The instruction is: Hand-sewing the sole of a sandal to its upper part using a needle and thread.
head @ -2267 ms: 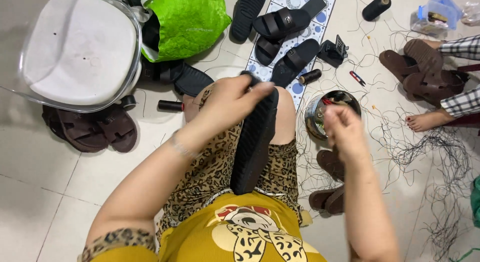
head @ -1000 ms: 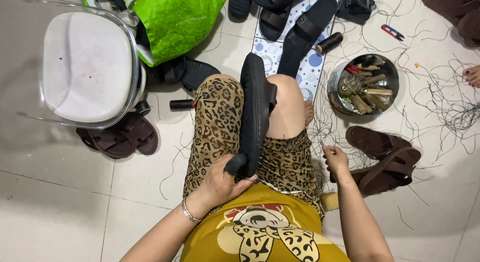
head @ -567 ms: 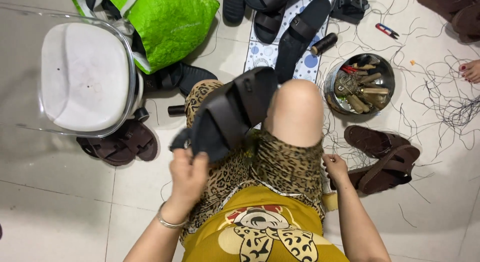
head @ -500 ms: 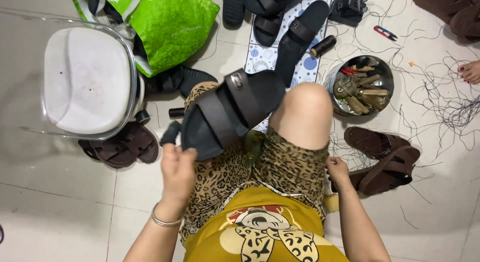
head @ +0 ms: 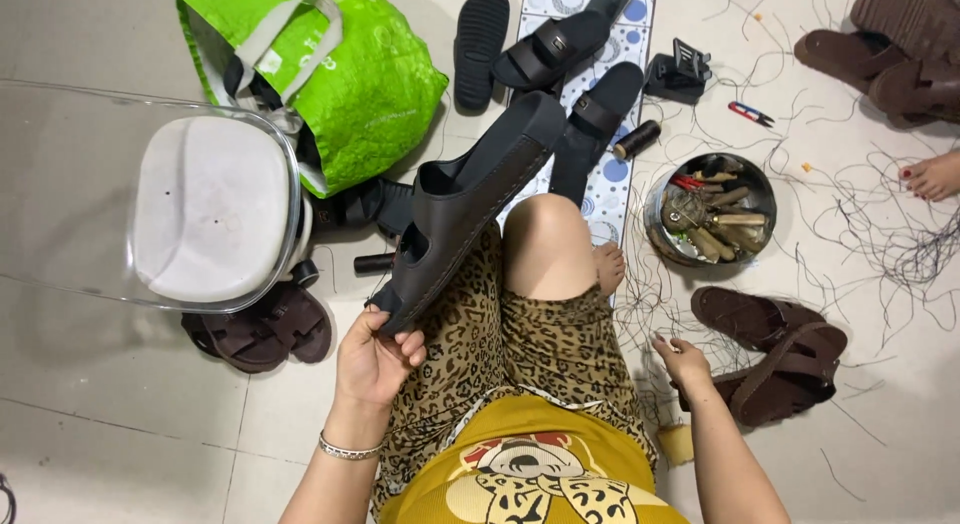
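A big clear chair point(head: 150, 199) stands by a green bag point(head: 335, 79), the left hand point(head: 375, 359) holds a black sandal point(head: 465, 209) over the lap, and the right hand point(head: 685, 362), fingers loose, touches a brown sandal point(head: 785, 369).

The left hand point(head: 375, 359) is raised in front of the torso, palm turned up, fingers curled and pinching closed around what it holds; a bracelet circles the wrist, and the bare forearm runs back down toward the lower edge of view. The right hand point(head: 682, 360) reaches low and out to the side (well apart from the left), back of the hand up, fingers bent downward. Whether it grips anything cannot be told. Its forearm angles in from the lower right.
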